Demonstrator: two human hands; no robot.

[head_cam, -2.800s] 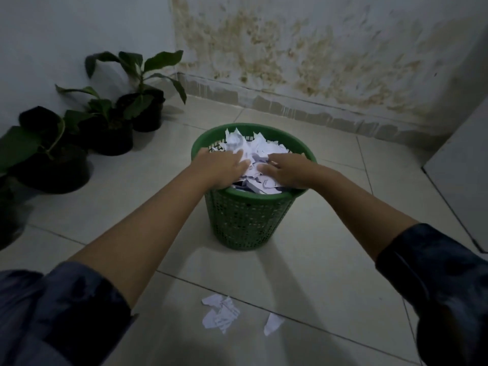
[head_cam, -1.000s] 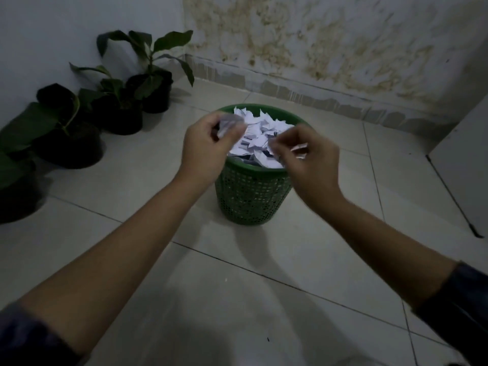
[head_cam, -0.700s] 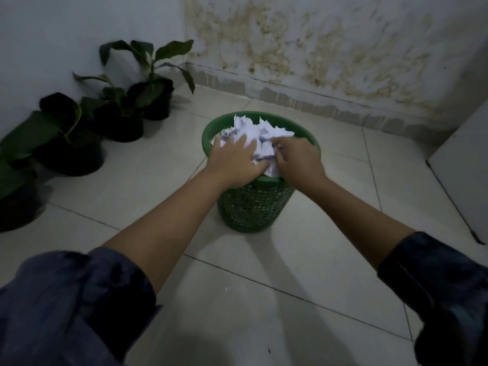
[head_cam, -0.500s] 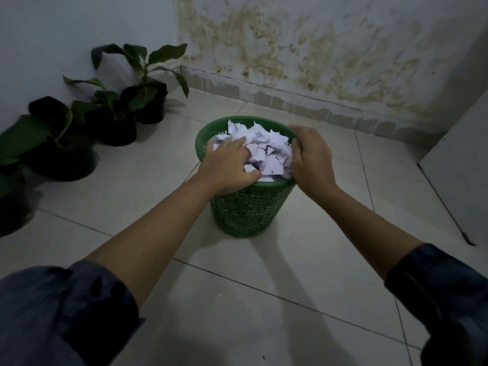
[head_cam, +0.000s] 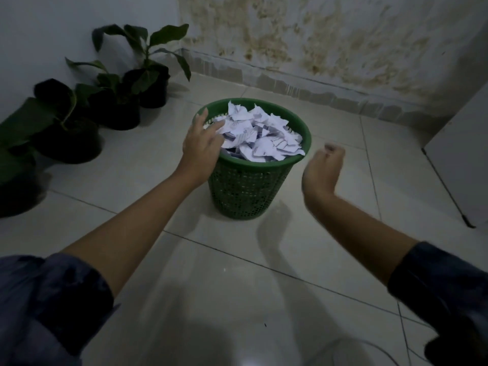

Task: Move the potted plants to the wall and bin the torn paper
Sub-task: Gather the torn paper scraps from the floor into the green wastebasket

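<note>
Seemingly near the close of the binning step, a person's left hand (head_cam: 202, 147) lies over the near-left rim of the green mesh bin (head_cam: 250, 186), its fingers spread and relaxed, their tips touching the edge of the torn paper (head_cam: 260, 137) but gripping none of it. Just beside the bin on its right, the right hand (head_cam: 323, 170) hangs in the air apart from the rim; its fingers are loosely curled, its grip holds nothing visible, and motion blur softens the fingertips. Torn white scraps are heaped above the rim, and one piece overhangs the edge on the right-hand side. Potted plants (head_cam: 116, 101) in dark pots stand in a row along the left wall (head_cam: 52, 27), close to its foot. No loose scrap shows on the tiled floor (head_cam: 237, 286) within the frame. Judged from this layout, both halves of the task look largely done. What remains is probably a check: tucking the overhanging piece inward so it does not slide off, and looking beyond the frame for stray scraps, since the heap is light and easily disturbed.
</note>
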